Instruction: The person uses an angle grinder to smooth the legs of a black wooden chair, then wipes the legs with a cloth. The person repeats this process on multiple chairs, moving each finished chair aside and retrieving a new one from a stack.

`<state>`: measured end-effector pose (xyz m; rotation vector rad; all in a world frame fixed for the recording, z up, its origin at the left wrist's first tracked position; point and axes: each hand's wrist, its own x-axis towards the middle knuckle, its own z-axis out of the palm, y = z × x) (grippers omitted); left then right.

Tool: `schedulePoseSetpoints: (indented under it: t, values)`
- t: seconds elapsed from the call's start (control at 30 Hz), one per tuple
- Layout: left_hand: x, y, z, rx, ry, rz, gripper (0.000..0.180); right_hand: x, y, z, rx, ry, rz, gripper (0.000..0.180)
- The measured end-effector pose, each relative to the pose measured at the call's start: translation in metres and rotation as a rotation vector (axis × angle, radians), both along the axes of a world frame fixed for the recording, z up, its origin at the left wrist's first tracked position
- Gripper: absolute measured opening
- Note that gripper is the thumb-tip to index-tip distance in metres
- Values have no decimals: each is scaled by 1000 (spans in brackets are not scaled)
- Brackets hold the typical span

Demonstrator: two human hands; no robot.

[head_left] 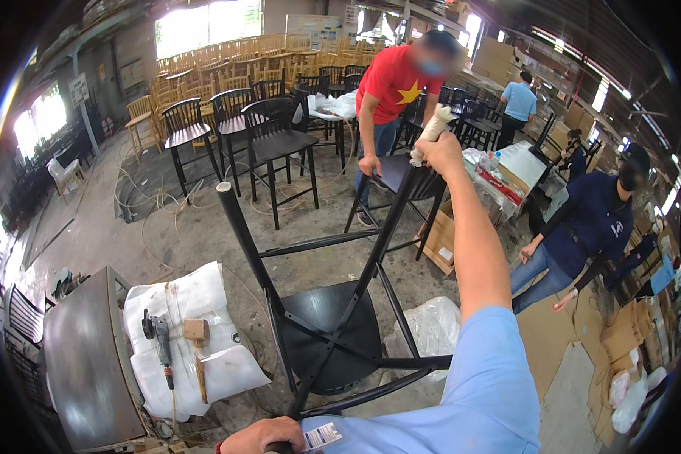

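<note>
The person holds an upturned black wooden bar chair [333, 325], tipped so that its round seat faces away and its four legs point up and toward the camera. The right hand [440, 151] is stretched out to the far end of one leg and presses a crumpled whitish cloth [430, 130] against it; the fingers are closed around the cloth. The left hand [261, 436] sits at the lower edge of the view, fingers wrapped tight around the near end of another leg, beside a small white paper tag [323, 436].

Judging by the cloth at the leg tip, the work looks to be a wiping or rubbing-down of the chair's frame. How much of the frame has been gone over cannot be told: the black finish looks even on all the legs and rungs, with no visible difference between them.

To the left, a white padded bundle [193, 340] carries a power tool [161, 337] and a wooden mallet [197, 340]. Beyond, a person in a red shirt [393, 76] bends over another black chair [401, 178], and rows of black bar chairs [272, 129] stand further back.
</note>
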<state>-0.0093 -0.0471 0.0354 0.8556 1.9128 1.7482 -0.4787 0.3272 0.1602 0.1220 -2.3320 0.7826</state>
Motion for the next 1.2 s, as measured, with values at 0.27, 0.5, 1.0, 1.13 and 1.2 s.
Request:
schedulePoseSetpoints:
  t: [0.27,0.5,1.0,1.13,1.2]
  values:
    - [-1,-1,-7,44,31,9,60,-6,-5,10,157,74,-141,48]
    - [0,-3,-6,49,99,-50,15,14,-77,34,41,103,134,40]
    - [12,-1,-16,12,108,32,25,71,-331,13,-86,-163,776,36]
    - [6,-3,-11,5,100,51,17,76,-338,-2,-17,7,760,37]
    - [5,1,-11,19,114,45,17,69,-331,8,45,-65,679,38]
